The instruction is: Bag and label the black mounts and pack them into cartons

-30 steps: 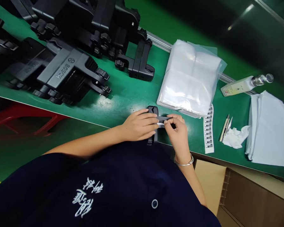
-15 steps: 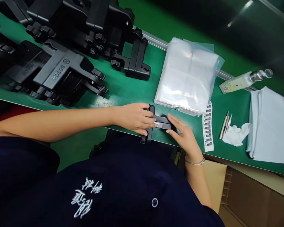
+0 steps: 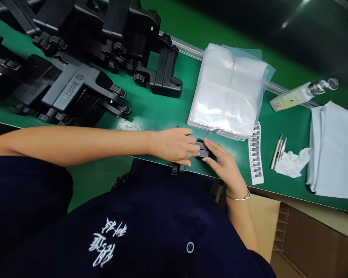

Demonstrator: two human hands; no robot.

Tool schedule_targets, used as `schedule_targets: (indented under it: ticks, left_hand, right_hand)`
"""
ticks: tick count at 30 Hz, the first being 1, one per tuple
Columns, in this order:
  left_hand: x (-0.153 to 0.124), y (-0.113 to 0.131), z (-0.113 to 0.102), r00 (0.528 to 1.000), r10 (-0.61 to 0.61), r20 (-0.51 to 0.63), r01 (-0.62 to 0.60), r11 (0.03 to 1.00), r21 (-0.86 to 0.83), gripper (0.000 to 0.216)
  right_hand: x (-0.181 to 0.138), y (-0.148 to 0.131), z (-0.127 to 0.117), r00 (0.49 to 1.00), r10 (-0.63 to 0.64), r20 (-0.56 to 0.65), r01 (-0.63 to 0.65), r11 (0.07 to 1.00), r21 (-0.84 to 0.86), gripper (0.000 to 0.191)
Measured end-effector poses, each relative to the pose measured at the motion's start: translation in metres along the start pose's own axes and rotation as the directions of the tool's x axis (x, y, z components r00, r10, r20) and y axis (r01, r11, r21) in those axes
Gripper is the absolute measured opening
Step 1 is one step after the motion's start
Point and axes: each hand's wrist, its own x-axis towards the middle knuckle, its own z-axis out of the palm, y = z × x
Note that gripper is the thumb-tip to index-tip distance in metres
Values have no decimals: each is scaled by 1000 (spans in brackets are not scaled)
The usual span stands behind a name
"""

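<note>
A black plastic bracket [image 3: 203,150] lies at the front edge of the green bench, its dark knob end [image 3: 174,170] jutting past the edge. My left hand [image 3: 174,146] rests palm down over the bracket's middle, fingers laid along its bar and a little apart. It hides most of the bar, and the pale label is out of sight beneath the fingers. At the bar's right end my right hand [image 3: 224,164] grips it between thumb and fingers; a metal bangle circles that wrist.
Several black Bosch-marked plastic assemblies [image 3: 72,87] crowd the bench's left. Behind my hands lies a stack of clear plastic bags [image 3: 229,92]. Rightward are a label strip [image 3: 255,154], pens [image 3: 276,152], crumpled tissue [image 3: 292,163], a bottle [image 3: 291,98] and pale folded sheets [image 3: 336,154].
My left hand has slid right along the bracket's bar, nearer my right hand, covering the pale label that showed before. The right hand keeps its hold at the end.
</note>
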Motion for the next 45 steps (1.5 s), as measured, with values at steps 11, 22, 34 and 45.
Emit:
schedule_targets:
  ticks: [11,22,34,45]
  left_hand:
    - [-17,14,13,991,-10,-135,43,970,240,41]
    - [-8,-12,-28,891,-103,-441,322,828,459,37]
    - [82,-8,-41,952,-248,-177,303,712,633,58]
    - [8,12,-19,794,-352,-496,468,874,129,50]
  right_hand:
    - [0,2,3,1000,-21,5,22,997,-70,49]
    - [-5,-12,29,966,-247,73,251,840,-481,43]
    - [39,32,-42,926,-186,-328,-28,833,-553,37]
    - [-40,-1,12,969,-194,-152,109,890,-443,60]
